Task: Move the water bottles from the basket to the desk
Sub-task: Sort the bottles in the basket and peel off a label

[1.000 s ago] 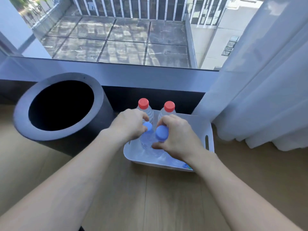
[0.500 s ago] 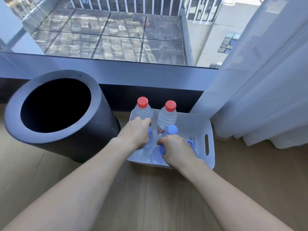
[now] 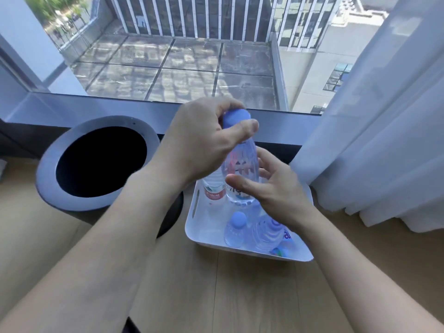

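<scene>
A clear water bottle [image 3: 240,164] with a blue cap is held upright above the white basket [image 3: 192,219]. My left hand [image 3: 199,140] grips it at the cap. My right hand [image 3: 281,195] cups its lower body, thumb in front and fingers behind. In the basket's near half stand a blue-capped bottle [image 3: 236,227] and a second clear bottle [image 3: 269,231] beside it. A bottle with a red label [image 3: 213,191] stands at the back left, its top hidden behind my left wrist. No desk is in view.
The basket sits on a wooden floor [image 3: 240,296]. A tall grey round bin [image 3: 48,169] with a dark opening stands just left of it. A white curtain [image 3: 372,140] hangs at the right. Behind is a window ledge [image 3: 96,106].
My left hand has lifted one blue-capped bottle up out of the basket. My right hand has let go of the other blue cap and moved onto the raised bottle's body.
</scene>
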